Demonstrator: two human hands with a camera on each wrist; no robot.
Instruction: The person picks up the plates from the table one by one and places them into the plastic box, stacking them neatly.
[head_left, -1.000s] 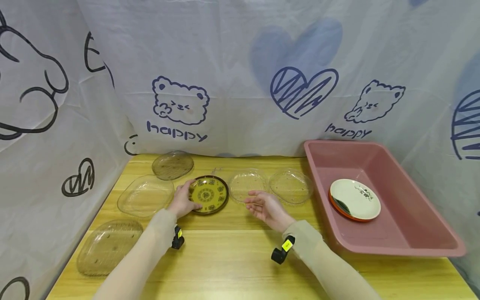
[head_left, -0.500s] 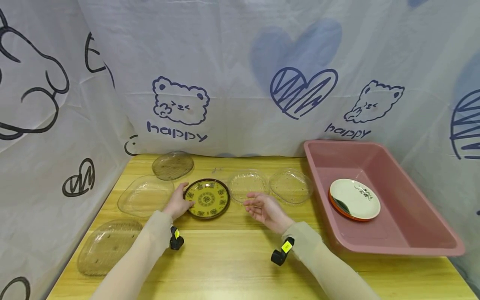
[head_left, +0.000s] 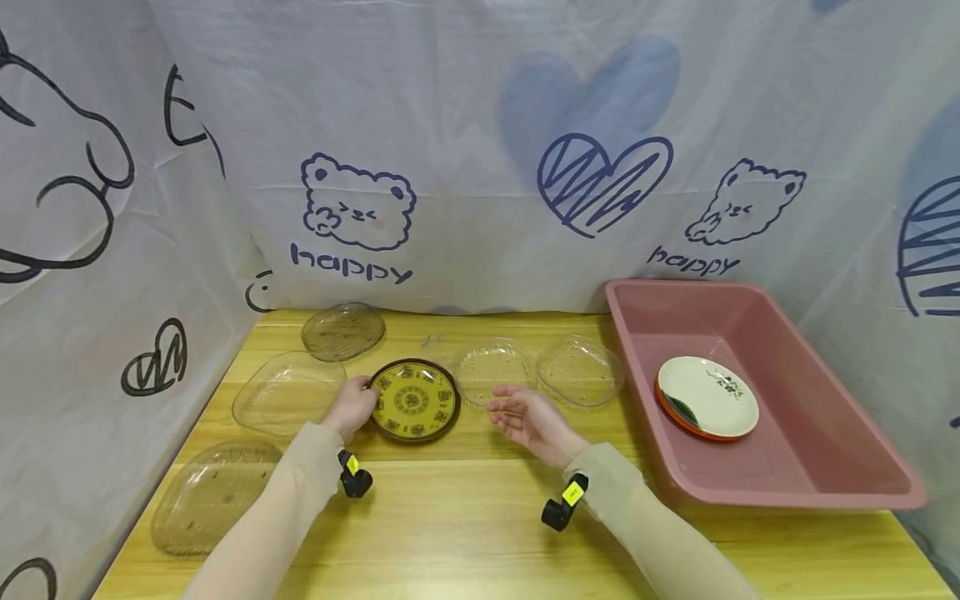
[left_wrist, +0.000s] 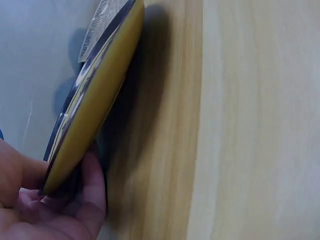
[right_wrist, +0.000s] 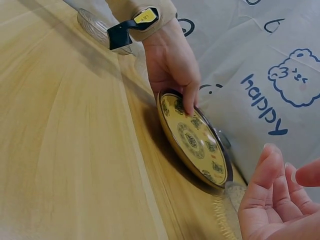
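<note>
My left hand [head_left: 351, 408] grips the left edge of a round yellow plate [head_left: 412, 402] with a dark brown rim and dark printed motifs. In the right wrist view, the thumb lies over the plate's patterned face [right_wrist: 192, 142]. The left wrist view shows fingers [left_wrist: 92, 182] curled under the plate's yellow underside [left_wrist: 100, 100], which casts a shadow on the wood. My right hand [head_left: 538, 423] holds nothing; its fingers are loosely bent, palm turned toward the plate. Just beyond its fingertips lies a clear glass plate [head_left: 491, 367].
Right of that is another clear plate [head_left: 581, 371]. A pink basin [head_left: 810, 467] at the right holds a cream plate [head_left: 708, 392] stacked on an orange-edged one. On the left lie a smoky plate [head_left: 343, 332], a clear squarish plate [head_left: 281, 392] and a brownish plate [head_left: 213, 500]. Printed cloth hangs behind.
The yellow plate has shifted slightly left and toward me with my left hand. The left thumb and fingers have drawn in from reaching over it to its left edge. My right hand stays put.
</note>
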